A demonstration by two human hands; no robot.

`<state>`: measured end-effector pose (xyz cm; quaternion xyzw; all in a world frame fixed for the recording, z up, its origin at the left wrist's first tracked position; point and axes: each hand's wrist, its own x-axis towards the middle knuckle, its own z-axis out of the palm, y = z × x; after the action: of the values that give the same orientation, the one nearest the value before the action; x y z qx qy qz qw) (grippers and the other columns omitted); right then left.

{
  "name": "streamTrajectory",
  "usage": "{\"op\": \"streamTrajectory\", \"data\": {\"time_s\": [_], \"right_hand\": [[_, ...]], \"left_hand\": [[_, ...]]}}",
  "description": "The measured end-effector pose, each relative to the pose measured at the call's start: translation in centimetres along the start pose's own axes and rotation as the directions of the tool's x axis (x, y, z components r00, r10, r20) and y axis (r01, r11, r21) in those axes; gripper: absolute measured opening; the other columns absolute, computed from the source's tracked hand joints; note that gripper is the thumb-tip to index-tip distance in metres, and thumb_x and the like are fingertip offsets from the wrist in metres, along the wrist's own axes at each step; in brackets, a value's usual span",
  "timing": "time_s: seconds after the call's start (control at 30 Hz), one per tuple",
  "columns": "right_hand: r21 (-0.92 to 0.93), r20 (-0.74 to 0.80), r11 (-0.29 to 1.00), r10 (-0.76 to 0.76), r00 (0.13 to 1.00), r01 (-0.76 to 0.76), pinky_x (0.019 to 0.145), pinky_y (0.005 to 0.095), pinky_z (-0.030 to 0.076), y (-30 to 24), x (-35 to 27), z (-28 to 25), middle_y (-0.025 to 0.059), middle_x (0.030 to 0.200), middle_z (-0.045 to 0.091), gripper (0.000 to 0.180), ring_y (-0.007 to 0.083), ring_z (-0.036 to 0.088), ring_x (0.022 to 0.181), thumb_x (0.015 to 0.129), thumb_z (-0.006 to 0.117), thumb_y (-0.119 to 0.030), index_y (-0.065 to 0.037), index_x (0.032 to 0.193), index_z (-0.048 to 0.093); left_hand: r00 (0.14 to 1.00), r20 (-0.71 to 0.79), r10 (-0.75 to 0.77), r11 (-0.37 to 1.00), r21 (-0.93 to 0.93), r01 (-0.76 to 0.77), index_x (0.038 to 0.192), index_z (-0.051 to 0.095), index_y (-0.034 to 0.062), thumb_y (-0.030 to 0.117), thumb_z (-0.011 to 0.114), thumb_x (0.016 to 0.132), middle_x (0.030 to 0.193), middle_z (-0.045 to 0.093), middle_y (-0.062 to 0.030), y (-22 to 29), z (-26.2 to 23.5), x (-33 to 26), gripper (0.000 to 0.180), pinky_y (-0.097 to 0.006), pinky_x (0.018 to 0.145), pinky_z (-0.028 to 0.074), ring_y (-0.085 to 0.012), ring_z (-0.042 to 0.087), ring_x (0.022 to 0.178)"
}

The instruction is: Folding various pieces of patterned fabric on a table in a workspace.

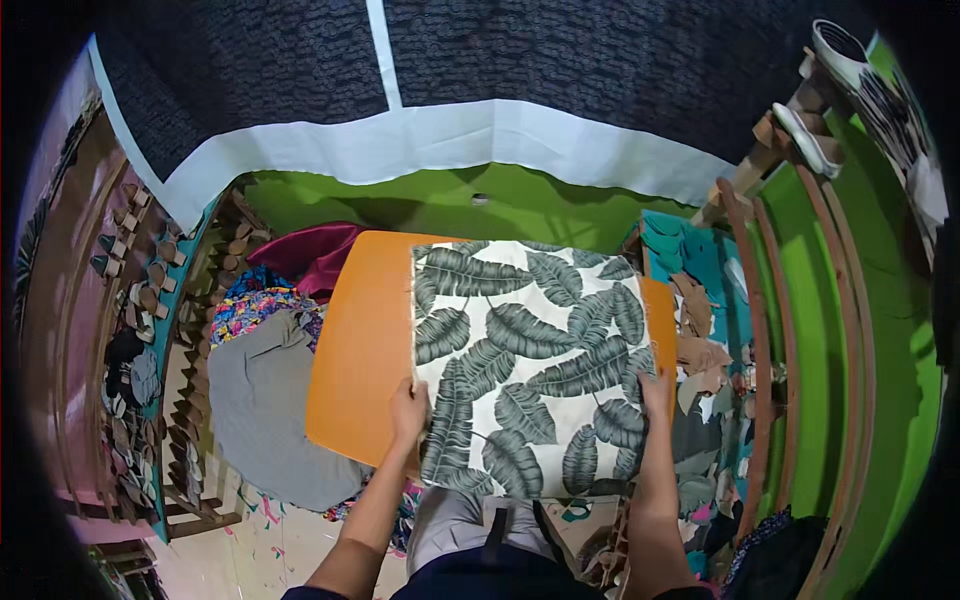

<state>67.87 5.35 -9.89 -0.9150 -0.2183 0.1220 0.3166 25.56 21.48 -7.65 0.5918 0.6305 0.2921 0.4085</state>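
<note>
A squarish piece of white fabric (pixel 550 400) with large dark grey-green leaf prints is spread out in front of me over an orange tabletop (pixel 365 330). Its left edge is pinched in my left hand (pixel 408 412), and my right hand (pixel 655 393) grips the opposite edge at about the same height. The near edge of the cloth hangs past the table toward my lap. Some fraying shows along its left side. Fingers of both hands are partly hidden beneath the fabric.
Left of the table lie a grey cloth heap (pixel 265 410), a multicoloured floral cloth (pixel 258 318) and maroon shiny fabric (pixel 312 255). Wooden racks with shoe-shaped pieces stand on the left (pixel 135 330). Brown and teal scraps (pixel 705 355) lie right, beside wooden rails (pixel 745 400). Dark cloth (pixel 560 60) hangs ahead.
</note>
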Motion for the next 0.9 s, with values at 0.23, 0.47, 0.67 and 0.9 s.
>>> {"op": "streamTrajectory", "data": {"time_s": [0.23,0.47,0.67,0.9], "right_hand": [[0.344,0.545,0.850,0.165,0.822,-0.398,0.064,0.0291,0.047,-0.7,3.3,-1.8,0.0083,0.081,0.060,0.033,0.0178,0.059,0.069,0.071,0.068,-0.016,0.001,0.096,0.055],[0.650,0.677,0.615,-0.202,0.708,-0.446,0.067,0.0287,0.048,-5.4,1.7,-6.2,0.0074,0.088,0.059,0.026,0.0152,0.058,0.075,0.079,0.060,-0.009,0.001,0.101,0.051],[0.739,0.625,0.522,-0.298,0.721,-0.426,0.071,0.0296,0.047,-6.9,1.3,-7.1,0.0072,0.093,0.058,0.027,0.0156,0.058,0.080,0.081,0.057,-0.007,0.001,0.105,0.050],[0.821,0.428,0.547,-0.400,0.811,-0.164,0.077,0.0257,0.041,-7.4,1.5,-9.1,0.0042,0.097,0.057,0.026,0.0128,0.054,0.085,0.082,0.057,-0.011,0.000,0.105,0.053]], "left_hand": [[0.990,-0.132,0.046,0.999,0.006,-0.045,0.078,0.055,-0.0033,0.021,0.055,0.079,0.063,0.054,-0.0179,-3.1,0.6,1.1,0.025,-0.036,0.054,0.040,-0.0253,0.053,0.058],[0.988,-0.145,0.058,0.983,-0.167,-0.082,0.088,0.058,-0.0039,0.020,0.056,0.080,0.064,0.056,-0.0092,0.3,-1.5,0.5,0.026,-0.029,0.053,0.041,-0.0139,0.051,0.057],[0.971,-0.204,0.126,0.954,-0.242,-0.175,0.092,0.056,-0.0038,0.019,0.055,0.082,0.067,0.052,-0.0029,3.3,-2.9,-0.6,0.025,-0.025,0.055,0.038,-0.0092,0.046,0.060],[0.958,-0.277,0.075,0.868,-0.455,-0.200,0.088,0.057,-0.0031,0.016,0.056,0.082,0.065,0.049,0.0019,7.9,-5.5,-2.9,0.020,-0.022,0.056,0.036,-0.0069,0.044,0.062]]}}
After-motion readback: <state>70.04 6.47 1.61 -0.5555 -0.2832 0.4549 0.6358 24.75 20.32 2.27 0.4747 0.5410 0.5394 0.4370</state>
